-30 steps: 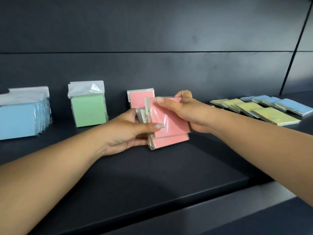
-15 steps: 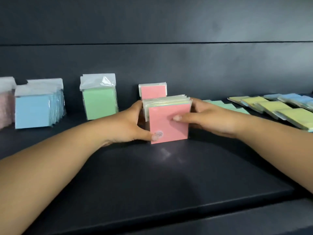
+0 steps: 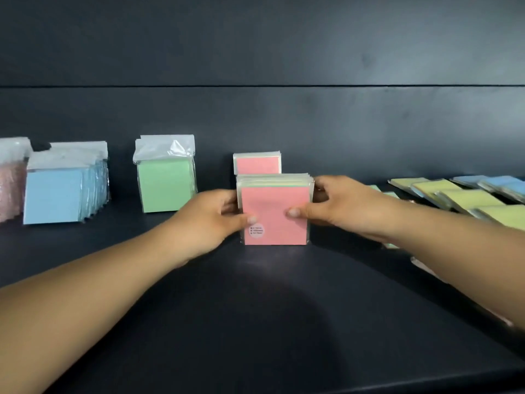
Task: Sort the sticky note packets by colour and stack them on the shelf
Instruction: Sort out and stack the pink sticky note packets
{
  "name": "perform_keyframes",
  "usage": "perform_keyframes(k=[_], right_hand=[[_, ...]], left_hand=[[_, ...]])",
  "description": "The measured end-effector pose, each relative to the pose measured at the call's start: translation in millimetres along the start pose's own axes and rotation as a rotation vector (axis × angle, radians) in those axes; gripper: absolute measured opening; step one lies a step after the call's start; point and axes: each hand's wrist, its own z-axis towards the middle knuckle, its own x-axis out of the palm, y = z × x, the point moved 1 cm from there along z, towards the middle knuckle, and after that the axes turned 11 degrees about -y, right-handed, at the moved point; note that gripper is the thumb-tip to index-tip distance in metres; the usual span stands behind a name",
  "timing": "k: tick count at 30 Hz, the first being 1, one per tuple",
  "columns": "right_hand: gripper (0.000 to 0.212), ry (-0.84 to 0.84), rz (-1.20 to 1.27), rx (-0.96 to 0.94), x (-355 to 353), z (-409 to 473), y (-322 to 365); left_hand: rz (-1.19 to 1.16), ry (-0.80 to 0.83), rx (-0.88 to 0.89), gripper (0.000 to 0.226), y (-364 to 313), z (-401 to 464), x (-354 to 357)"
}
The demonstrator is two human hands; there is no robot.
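A bundle of pink sticky note packets [image 3: 275,214] stands upright on the dark shelf [image 3: 255,308], its front face bearing a small round white label. My left hand [image 3: 211,220] grips its left edge and my right hand [image 3: 338,206] grips its right edge, thumbs on the front. Behind it, against the back wall, stands another pink packet [image 3: 257,163]. Further left stand a green packet stack [image 3: 166,177], a blue packet stack [image 3: 59,191] and a pale pink stack [image 3: 11,180] at the frame edge.
Loose yellow packets [image 3: 466,199] and blue packets [image 3: 500,183] lie flat at the right of the shelf, with green ones [image 3: 377,189] partly hidden behind my right arm. The dark back wall [image 3: 284,115] rises just behind the stacks.
The pink bundle went from tilted and fanned in my hands to standing upright and squared on the shelf. Both hands shifted to its sides. The camera view moved left and closer.
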Motion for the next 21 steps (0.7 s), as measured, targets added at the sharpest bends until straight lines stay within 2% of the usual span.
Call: perform_keyframes(k=[2,5,10,13,17,21], right_hand=[[0.038,0.043,-0.001,0.017,-1.0,3.7,-1.6],[0.03,0.08,0.137,0.097,-0.8,19.8,-2.6],[0.01,0.047,0.28,0.223,19.2,61.7,-7.3],[0.02,-0.014,0.314,0.26,29.1,81.7,-9.0],[0.018,-0.068,0.311,0.272,34.2,93.8,-12.8],[0.044,-0.163,0.286,0.273,38.1,96.0,-27.4]], left_hand=[[-0.007,0.001,-0.02,0.027,4.8,2.5,2.2],[0.008,-0.029,-0.04,0.026,9.9,15.3,5.3],[0.005,-0.172,-0.121,0.027,19.6,47.1,12.1],[-0.01,-0.234,-0.159,0.026,24.1,62.2,14.6],[0.001,-0.274,-0.163,0.024,30.2,73.7,15.5],[0.0,-0.288,-0.176,0.029,37.6,79.0,17.5]])
